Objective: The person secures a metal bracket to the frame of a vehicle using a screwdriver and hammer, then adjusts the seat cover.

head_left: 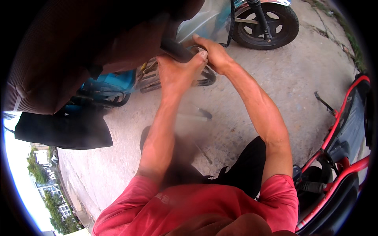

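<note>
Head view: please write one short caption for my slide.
Both hands, left hand and right hand, grip a dark bar on a scooter above concrete ground.

We cannot see what the black tube joins at its far left end: the brown seat covers it. Our left hand hides the tube's middle, and our right hand hides whatever lies beneath its palm, so its grip cannot be judged. The far wheel is cut by the top edge. The long tool on the concrete is blurred, its kind unclear. The red scooter at the right runs out of frame.
</note>
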A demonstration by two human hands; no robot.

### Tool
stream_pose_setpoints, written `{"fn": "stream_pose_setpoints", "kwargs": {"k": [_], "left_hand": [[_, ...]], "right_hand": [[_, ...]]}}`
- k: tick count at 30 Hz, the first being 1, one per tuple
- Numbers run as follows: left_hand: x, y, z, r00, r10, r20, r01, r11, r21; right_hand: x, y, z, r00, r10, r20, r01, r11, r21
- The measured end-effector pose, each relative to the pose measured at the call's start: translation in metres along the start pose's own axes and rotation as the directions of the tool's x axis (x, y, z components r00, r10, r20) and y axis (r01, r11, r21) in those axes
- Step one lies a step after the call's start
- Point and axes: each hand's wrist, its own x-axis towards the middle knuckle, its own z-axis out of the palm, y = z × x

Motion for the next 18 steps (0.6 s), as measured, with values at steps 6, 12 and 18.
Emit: {"fn": "stream_pose_setpoints", "kwargs": {"k": [6, 12, 18], "left_hand": [[0.004, -0.016, 0.002, 0.986, 0.133, -0.103, -0.113, 0.977, 0.179], [0.002, -0.023, 0.006, 0.981, 0.16, -0.108, -0.138, 0.973, 0.187], [-0.003, -0.016, 0.005, 0.984, 0.163, -0.075, -0.153, 0.981, 0.119]], "right_hand": [[-0.004, 0.053, -0.051, 0.99, 0.036, -0.134, -0.007, 0.978, 0.208], [-0.047, 0.235, -0.15, 0.822, 0.182, -0.539, -0.408, 0.85, -0.335], [-0.108, 0.32, -0.138, 0.785, 0.153, -0.601, -0.62, 0.215, -0.755]]}}
